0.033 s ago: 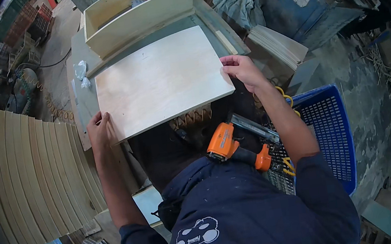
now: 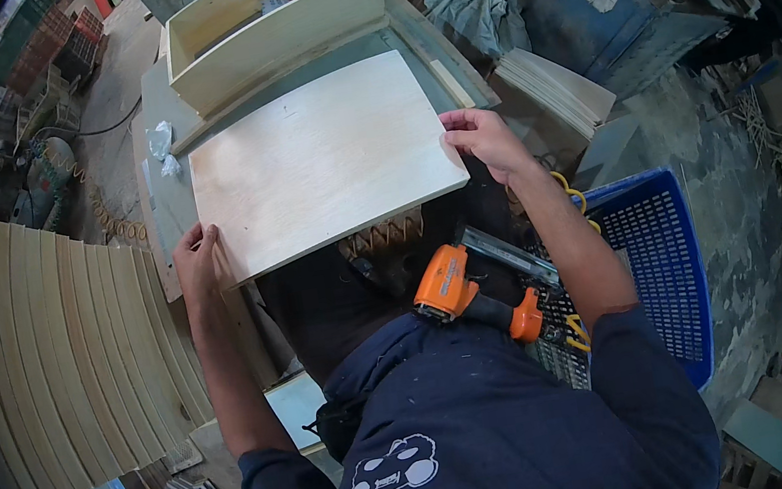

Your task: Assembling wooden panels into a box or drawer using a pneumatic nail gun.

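Observation:
A pale rectangular wooden panel [image 2: 324, 168] lies almost flat in front of me, its near edge overhanging the worktable. My left hand [image 2: 198, 255] grips the near left corner, thumb on the upper face and fingers around the side. At the right edge, my right hand [image 2: 482, 143] pinches the panel between thumb and fingers. An orange nail gun [image 2: 444, 284] rests beside my lap, below the panel and left of my right forearm. Beyond the panel stands an open wooden box [image 2: 290, 42], with something dark and a greyish lump partly visible inside.
Tall stacked wooden boards [image 2: 72, 343] stand at my left. A blue plastic basket [image 2: 694, 275] sits at my right, near leaning thin panels [image 2: 556, 93] and a large blue bin [image 2: 567, 0]. Small clear plastic bags [image 2: 161, 147] lie on the table's left. A coiled hose [image 2: 111, 220] hangs farther left.

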Tool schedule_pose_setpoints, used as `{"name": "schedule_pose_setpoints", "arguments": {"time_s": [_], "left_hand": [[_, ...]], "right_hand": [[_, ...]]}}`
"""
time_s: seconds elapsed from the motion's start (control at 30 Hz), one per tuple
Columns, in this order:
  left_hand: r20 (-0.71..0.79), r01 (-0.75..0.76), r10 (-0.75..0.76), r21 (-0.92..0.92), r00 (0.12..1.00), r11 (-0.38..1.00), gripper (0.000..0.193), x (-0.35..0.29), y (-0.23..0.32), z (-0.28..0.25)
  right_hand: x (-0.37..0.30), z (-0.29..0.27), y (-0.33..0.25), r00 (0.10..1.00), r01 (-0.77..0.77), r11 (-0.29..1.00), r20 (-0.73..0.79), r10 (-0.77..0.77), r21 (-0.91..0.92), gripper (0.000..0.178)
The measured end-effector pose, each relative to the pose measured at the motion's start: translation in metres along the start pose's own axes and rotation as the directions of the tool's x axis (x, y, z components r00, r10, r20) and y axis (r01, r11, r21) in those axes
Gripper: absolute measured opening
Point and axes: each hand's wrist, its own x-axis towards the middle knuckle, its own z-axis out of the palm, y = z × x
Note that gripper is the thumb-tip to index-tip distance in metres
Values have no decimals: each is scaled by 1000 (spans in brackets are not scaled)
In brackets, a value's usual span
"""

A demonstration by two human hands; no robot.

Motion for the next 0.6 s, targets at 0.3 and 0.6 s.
{"name": "schedule_pose_setpoints", "arguments": {"time_s": [0.3,0.6], "left_hand": [[27,17,-15,-85,1000,996,54,6,-17,-4],[-272,-149,93,-193,958,970,48,-36,30,8]], "right_hand": [[-49,3,-8,976,199,920,-21,-219,-339,40],[-209,12,45,946,6,284,98,310,-959,64]]}}
